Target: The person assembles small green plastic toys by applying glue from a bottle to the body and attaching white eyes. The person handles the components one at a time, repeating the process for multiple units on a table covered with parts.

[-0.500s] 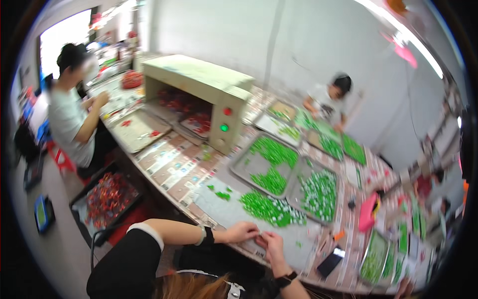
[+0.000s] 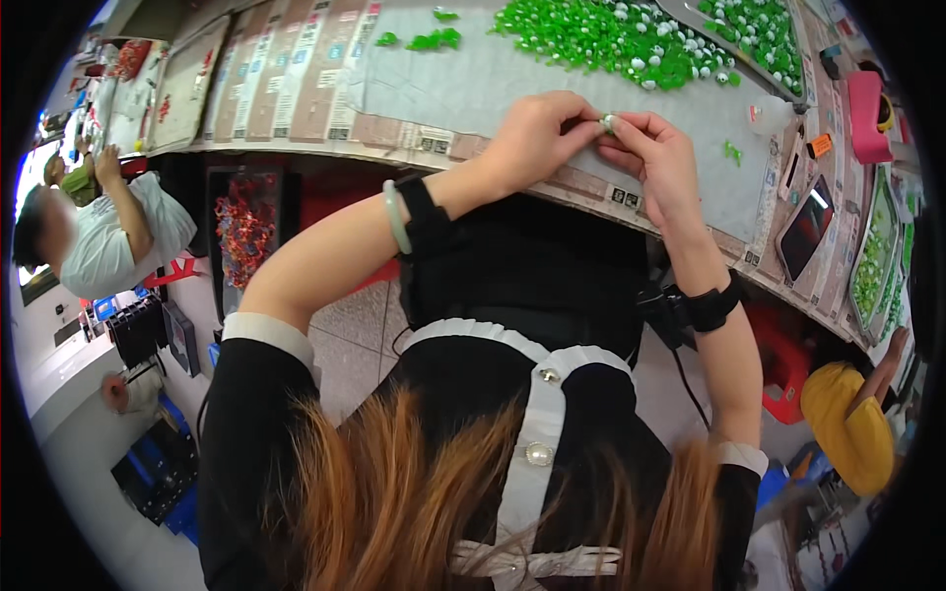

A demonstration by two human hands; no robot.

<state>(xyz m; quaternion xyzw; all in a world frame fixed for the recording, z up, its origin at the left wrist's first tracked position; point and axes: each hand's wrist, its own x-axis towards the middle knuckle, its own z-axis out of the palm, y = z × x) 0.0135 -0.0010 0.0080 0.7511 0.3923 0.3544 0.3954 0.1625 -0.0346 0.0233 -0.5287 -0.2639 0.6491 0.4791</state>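
Above the near edge of the worktable, my left hand [image 2: 542,140] and my right hand [image 2: 662,165] meet fingertip to fingertip, both closed in a pinch. Between them is a small green and white plastic piece [image 2: 609,123], mostly covered by my fingers. Beyond my hands, a heap of green plastic pieces [image 2: 562,37] lies on a pale sheet [image 2: 414,84], many of its right-hand pieces carrying white balls. A few loose green pieces [image 2: 434,39] rest to the left, and another small green piece [image 2: 732,151] is right of my right hand.
A metal tray [image 2: 724,44] of green pieces stands at the far right. Also to the right are a phone [image 2: 806,229], an orange item [image 2: 819,146] and a pink holder [image 2: 867,116]. A black bin [image 2: 246,231] of red pieces sits below the table, near a seated co-worker [image 2: 128,231].
The view has tilted down toward my body, so the machine and far wall are out of sight. My hands remain together at the table edge.
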